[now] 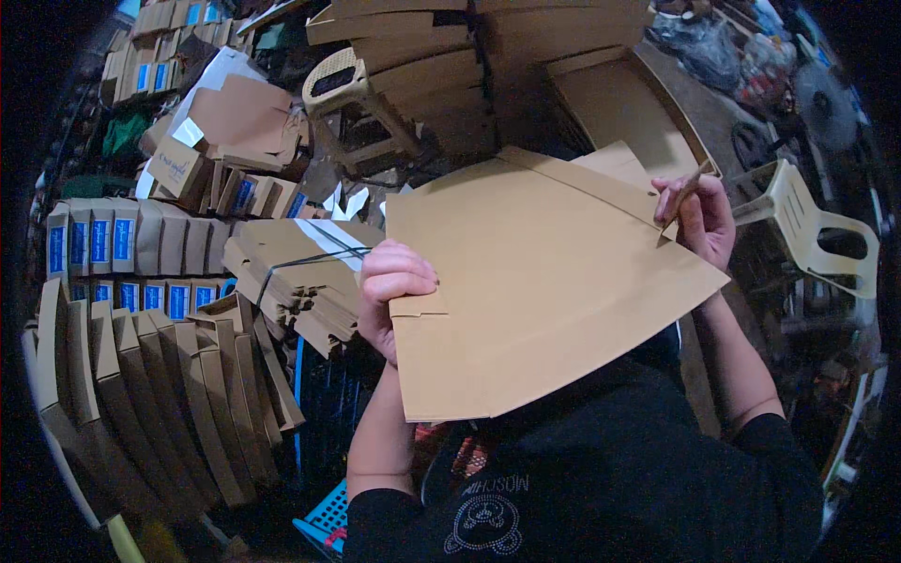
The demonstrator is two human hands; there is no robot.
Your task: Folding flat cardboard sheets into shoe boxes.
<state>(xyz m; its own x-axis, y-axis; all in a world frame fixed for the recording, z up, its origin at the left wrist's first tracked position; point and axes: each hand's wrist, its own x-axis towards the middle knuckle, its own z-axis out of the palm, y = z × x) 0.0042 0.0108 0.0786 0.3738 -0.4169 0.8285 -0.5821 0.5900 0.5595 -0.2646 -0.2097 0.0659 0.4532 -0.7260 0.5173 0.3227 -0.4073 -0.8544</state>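
Note:
A large flat brown cardboard box blank (549,277), scored with fold lines, is held up in front of my body. My left hand (396,286) grips its left edge beside a short slit, fingers curled over the top face; the thumb is hidden. At the far right edge, my right hand (699,216) has its fingers closed on a narrow flap (683,199) that stands up from the sheet. A paler piece of cardboard (615,164) shows just beyond the far edge; whether it joins the blank I cannot tell.
On the left lie a strapped cardboard bundle (305,272), a row of folded cartons (178,394) and cartons with blue labels (141,239). Beyond stand a plastic stool (352,103), tall cardboard stacks (422,66) and a shallow open box (629,103). A cream plastic chair (807,220) stands right; a blue basket (324,516) sits low.

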